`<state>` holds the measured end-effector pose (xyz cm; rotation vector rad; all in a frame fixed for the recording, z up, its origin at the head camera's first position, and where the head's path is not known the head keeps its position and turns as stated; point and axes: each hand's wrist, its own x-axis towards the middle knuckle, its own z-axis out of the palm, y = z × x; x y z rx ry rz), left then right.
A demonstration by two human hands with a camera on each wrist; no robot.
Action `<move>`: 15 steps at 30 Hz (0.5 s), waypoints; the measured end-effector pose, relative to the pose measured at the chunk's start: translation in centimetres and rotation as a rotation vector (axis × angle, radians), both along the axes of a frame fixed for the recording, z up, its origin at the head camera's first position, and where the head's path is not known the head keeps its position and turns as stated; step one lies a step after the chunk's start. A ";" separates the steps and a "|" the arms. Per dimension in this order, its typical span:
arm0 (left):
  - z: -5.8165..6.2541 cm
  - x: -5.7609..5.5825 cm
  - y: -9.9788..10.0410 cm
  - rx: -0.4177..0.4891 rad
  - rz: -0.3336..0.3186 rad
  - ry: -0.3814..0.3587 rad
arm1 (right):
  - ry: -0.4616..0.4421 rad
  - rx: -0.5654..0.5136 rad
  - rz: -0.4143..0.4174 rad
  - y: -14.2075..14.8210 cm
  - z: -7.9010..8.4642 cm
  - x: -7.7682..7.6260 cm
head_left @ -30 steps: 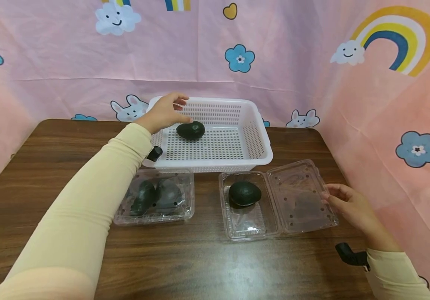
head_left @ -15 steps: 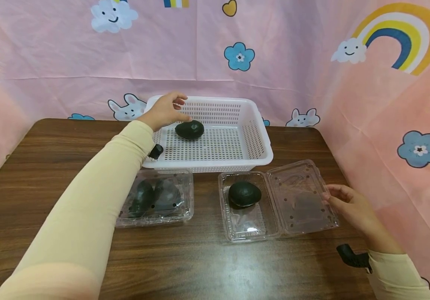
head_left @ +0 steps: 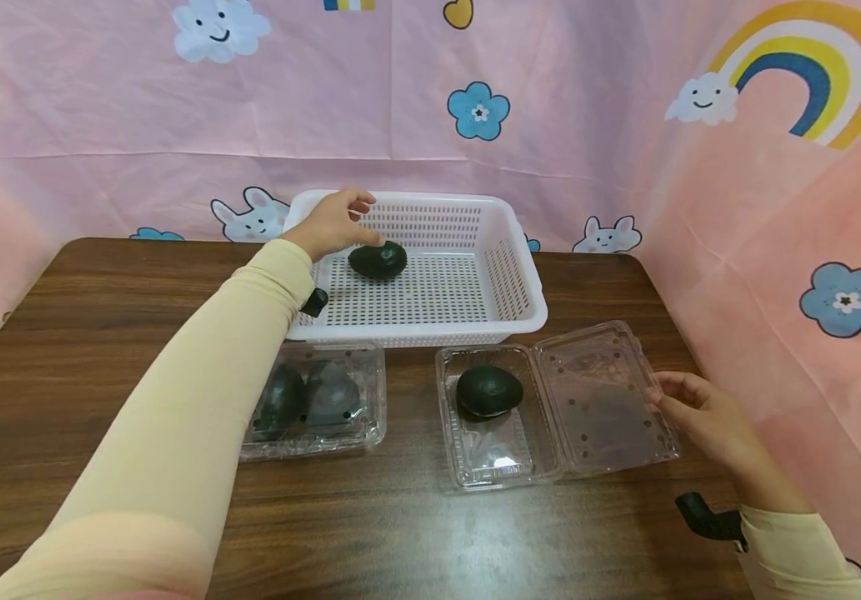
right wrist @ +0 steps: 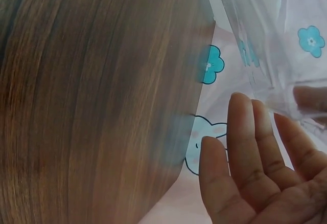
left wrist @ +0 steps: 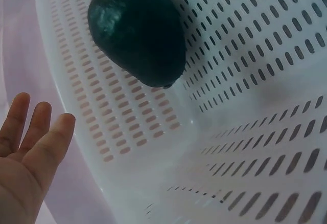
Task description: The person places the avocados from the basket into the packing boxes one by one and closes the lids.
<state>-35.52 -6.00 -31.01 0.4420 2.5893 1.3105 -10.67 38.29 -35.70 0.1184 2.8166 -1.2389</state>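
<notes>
In the head view, my left hand [head_left: 332, 225] is over the left part of a white plastic basket [head_left: 528, 308]. Its fingers are spread, with the thumb near a dark green avocado [head_left: 377, 261] in the basket. The left wrist view shows this avocado [left wrist: 140, 32] apart from the visible fingers [left wrist: 48, 147]. At the right, my right hand [head_left: 708, 421] pinches the edge of the raised lid [head_left: 606, 396] of a clear plastic clamshell container [head_left: 505, 454]. Another avocado [head_left: 489, 391] lies in that container's base. In the right wrist view, the thumb [right wrist: 311, 98] shows through the clear plastic.
A closed clear clamshell [head_left: 370, 392] holding dark avocados stands at the left, partly behind my left sleeve [head_left: 175, 417]. Everything rests on a brown wooden table [head_left: 370, 533]. A pink patterned cloth [head_left: 565, 108] hangs behind and to the right.
The head view has shifted slightly. Both hands keep nearly the same place; the avocados and the raised lid stay as they were.
</notes>
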 end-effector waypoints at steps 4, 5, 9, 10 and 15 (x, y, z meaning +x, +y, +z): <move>-0.6 -0.3 0.0 -0.020 0.005 -0.010 | 0.019 0.009 0.007 0.0 -0.2 0.0; -0.7 -0.4 0.0 -0.025 0.005 -0.011 | 0.022 0.009 0.010 0.0 -0.2 -0.1; -1.3 -0.6 0.0 -0.028 0.007 -0.024 | 0.026 0.004 0.012 0.0 -0.3 -0.2; -1.4 -0.7 -0.1 -0.027 0.006 -0.027 | 0.027 -0.001 0.012 0.0 -0.3 -0.2; -1.8 -1.1 -0.2 -0.020 0.001 -0.050 | 0.036 -0.035 0.008 0.1 -0.5 -0.4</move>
